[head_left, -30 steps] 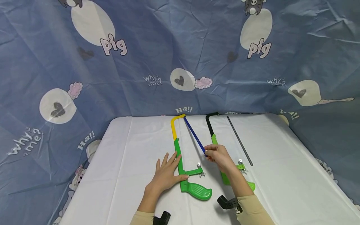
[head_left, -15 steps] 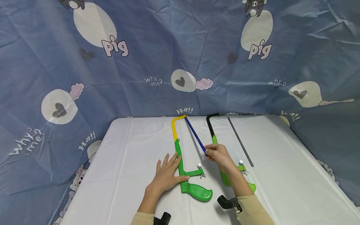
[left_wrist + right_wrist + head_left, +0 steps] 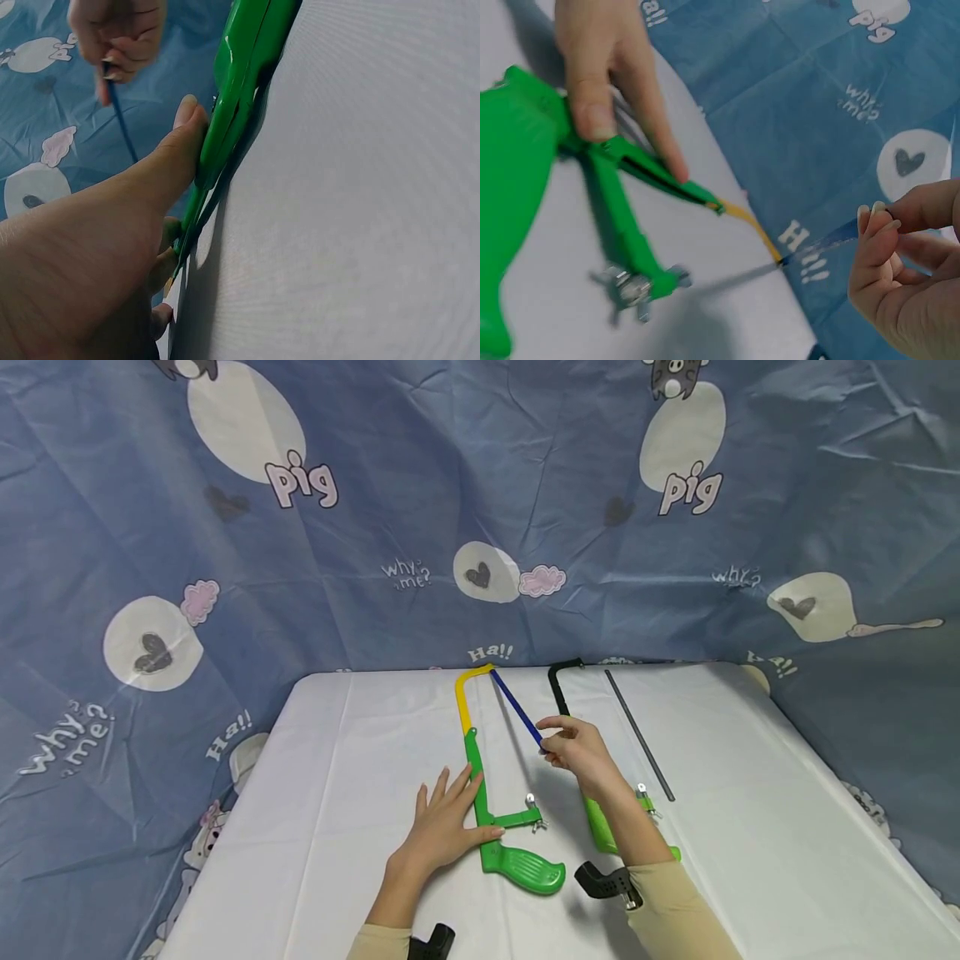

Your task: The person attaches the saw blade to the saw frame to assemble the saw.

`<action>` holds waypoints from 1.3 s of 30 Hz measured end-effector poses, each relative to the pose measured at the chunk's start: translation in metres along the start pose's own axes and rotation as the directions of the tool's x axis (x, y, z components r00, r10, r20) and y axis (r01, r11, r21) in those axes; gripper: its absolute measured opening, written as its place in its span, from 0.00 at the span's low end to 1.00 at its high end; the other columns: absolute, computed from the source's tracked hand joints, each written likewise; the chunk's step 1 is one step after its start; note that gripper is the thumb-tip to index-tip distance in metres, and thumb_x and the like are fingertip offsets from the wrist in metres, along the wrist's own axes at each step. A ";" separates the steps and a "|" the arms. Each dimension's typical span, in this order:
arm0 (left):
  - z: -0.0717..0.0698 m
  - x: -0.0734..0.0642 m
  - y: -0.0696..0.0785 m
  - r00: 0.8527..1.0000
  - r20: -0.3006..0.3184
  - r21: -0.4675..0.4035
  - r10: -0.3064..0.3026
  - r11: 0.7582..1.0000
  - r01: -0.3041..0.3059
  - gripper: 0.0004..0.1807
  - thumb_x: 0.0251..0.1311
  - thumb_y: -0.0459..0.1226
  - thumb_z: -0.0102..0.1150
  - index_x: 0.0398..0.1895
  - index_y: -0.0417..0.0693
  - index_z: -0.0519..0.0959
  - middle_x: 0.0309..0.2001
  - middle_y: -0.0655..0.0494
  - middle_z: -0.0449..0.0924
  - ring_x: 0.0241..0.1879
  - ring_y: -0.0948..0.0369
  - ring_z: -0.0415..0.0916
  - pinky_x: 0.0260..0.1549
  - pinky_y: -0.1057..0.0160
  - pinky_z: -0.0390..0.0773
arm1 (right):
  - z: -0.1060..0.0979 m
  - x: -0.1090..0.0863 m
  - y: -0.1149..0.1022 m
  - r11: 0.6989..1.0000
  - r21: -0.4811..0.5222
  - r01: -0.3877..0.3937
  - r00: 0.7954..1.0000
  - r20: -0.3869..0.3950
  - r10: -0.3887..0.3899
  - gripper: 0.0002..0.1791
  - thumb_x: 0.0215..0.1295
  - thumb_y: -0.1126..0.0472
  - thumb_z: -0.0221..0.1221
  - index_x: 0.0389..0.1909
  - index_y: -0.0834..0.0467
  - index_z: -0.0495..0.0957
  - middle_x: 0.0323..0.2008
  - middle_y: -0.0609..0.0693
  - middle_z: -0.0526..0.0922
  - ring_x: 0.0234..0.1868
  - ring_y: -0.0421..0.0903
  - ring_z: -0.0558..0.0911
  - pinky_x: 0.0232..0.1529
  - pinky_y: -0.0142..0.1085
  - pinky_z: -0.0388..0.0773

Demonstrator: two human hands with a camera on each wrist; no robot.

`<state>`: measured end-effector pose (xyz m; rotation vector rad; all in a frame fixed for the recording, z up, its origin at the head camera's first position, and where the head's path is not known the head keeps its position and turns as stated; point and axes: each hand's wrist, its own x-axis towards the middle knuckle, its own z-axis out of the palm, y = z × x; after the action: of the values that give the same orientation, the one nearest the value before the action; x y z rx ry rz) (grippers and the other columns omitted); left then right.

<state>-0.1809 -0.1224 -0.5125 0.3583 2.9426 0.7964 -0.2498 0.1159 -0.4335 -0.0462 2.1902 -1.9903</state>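
A hacksaw frame [image 3: 480, 785], green with a yellow front arm, lies on the white table without a blade between its ends. My left hand [image 3: 442, 827] rests on its green part, fingers spread and thumb by the handle. Between thumb and fingers my right hand [image 3: 577, 752] pinches the near end of a blue hacksaw blade [image 3: 517, 706]. The blade's far end is at the tip of the yellow arm; its near end is raised off the table. A wing nut [image 3: 634, 289] sits on the frame's near arm. Whether the blade is hooked at the tip is too small to tell.
A second hacksaw frame [image 3: 600, 822], light green and black, lies to the right, partly covered by my right forearm. Beyond it lies a dark grey blade [image 3: 640, 735]. A patterned blue cloth [image 3: 375, 527] hangs behind the table [image 3: 765, 827].
My right hand has moved up and slightly away from me, lifting the blade's near end off the table. The blade's far end stays at the yellow tip. My left hand keeps its place.
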 end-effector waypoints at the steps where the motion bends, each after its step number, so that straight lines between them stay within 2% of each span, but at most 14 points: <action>1: 0.000 0.000 0.000 1.000 0.000 0.001 0.000 1.000 0.000 0.54 0.52 0.72 0.57 0.78 0.59 0.56 0.81 0.59 0.47 0.81 0.45 0.35 0.73 0.32 0.34 | 0.000 0.001 -0.003 1.000 0.008 0.013 1.000 0.007 -0.013 0.17 0.66 0.69 0.56 0.55 0.69 0.78 0.32 0.52 0.81 0.30 0.45 0.79 0.32 0.31 0.79; 5: 0.000 0.001 0.000 1.000 0.002 -0.002 0.000 1.000 0.000 0.54 0.52 0.72 0.57 0.78 0.59 0.56 0.81 0.58 0.47 0.81 0.45 0.35 0.73 0.32 0.34 | 0.001 0.004 -0.010 0.995 0.086 0.052 0.998 0.041 -0.056 0.17 0.69 0.65 0.59 0.51 0.73 0.79 0.33 0.47 0.83 0.31 0.41 0.80 0.36 0.30 0.81; 9: 0.002 0.001 0.001 1.000 0.009 -0.001 -0.002 1.000 0.002 0.54 0.51 0.73 0.56 0.78 0.60 0.56 0.81 0.59 0.47 0.81 0.45 0.34 0.73 0.32 0.34 | 0.002 0.006 -0.011 0.986 0.140 0.093 0.992 0.070 -0.103 0.23 0.66 0.63 0.63 0.56 0.73 0.76 0.38 0.47 0.83 0.38 0.41 0.82 0.45 0.32 0.82; 14: 0.000 0.000 0.002 1.000 0.006 -0.009 0.000 1.000 0.000 0.54 0.51 0.73 0.56 0.78 0.60 0.56 0.81 0.59 0.47 0.81 0.45 0.34 0.73 0.32 0.33 | 0.003 0.009 -0.008 0.977 0.113 0.182 0.982 0.039 -0.187 0.22 0.64 0.62 0.65 0.55 0.71 0.78 0.40 0.48 0.83 0.41 0.41 0.84 0.47 0.34 0.82; 19: -0.002 0.000 0.003 1.000 0.004 -0.006 0.004 1.000 -0.004 0.54 0.52 0.72 0.57 0.78 0.59 0.56 0.81 0.58 0.47 0.81 0.45 0.34 0.73 0.32 0.33 | 0.005 0.010 -0.008 0.958 0.072 0.278 0.961 -0.014 -0.278 0.20 0.64 0.58 0.66 0.49 0.70 0.81 0.35 0.49 0.86 0.35 0.41 0.86 0.43 0.38 0.85; 22: -0.003 0.000 0.002 1.000 0.003 -0.005 0.003 1.000 -0.003 0.54 0.52 0.72 0.57 0.78 0.59 0.56 0.81 0.58 0.47 0.81 0.45 0.34 0.73 0.32 0.33 | 0.007 0.010 -0.007 0.948 0.026 0.318 0.948 -0.043 -0.316 0.19 0.64 0.56 0.66 0.45 0.69 0.82 0.33 0.54 0.87 0.32 0.41 0.87 0.40 0.37 0.86; 28: -0.002 0.000 0.001 1.000 0.008 -0.004 -0.002 1.000 0.002 0.54 0.51 0.73 0.56 0.79 0.60 0.55 0.81 0.59 0.46 0.81 0.45 0.34 0.73 0.32 0.33 | 0.008 0.009 -0.004 0.949 -0.027 0.315 0.946 -0.077 -0.316 0.17 0.65 0.56 0.66 0.42 0.68 0.84 0.37 0.67 0.86 0.32 0.43 0.87 0.38 0.36 0.86; 35: -0.001 -0.001 0.000 1.000 0.007 -0.005 -0.001 1.000 0.001 0.55 0.51 0.74 0.55 0.78 0.60 0.56 0.81 0.59 0.46 0.81 0.45 0.34 0.73 0.31 0.34 | 0.007 0.009 -0.004 0.955 -0.024 0.297 0.951 -0.083 -0.298 0.16 0.66 0.61 0.64 0.44 0.72 0.83 0.38 0.70 0.85 0.32 0.48 0.88 0.37 0.38 0.86; 39: -0.001 -0.001 0.000 1.000 0.004 -0.004 0.003 1.000 -0.003 0.55 0.51 0.74 0.55 0.78 0.60 0.56 0.81 0.59 0.47 0.81 0.45 0.34 0.73 0.31 0.34 | 0.008 -0.004 -0.017 0.951 -0.026 0.307 0.948 -0.080 -0.308 0.14 0.67 0.65 0.63 0.43 0.74 0.82 0.36 0.70 0.85 0.31 0.47 0.88 0.37 0.37 0.86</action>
<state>-0.1800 -0.1230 -0.5115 0.3629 2.9371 0.8011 -0.2461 0.1066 -0.4168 -0.3325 2.3725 -2.1701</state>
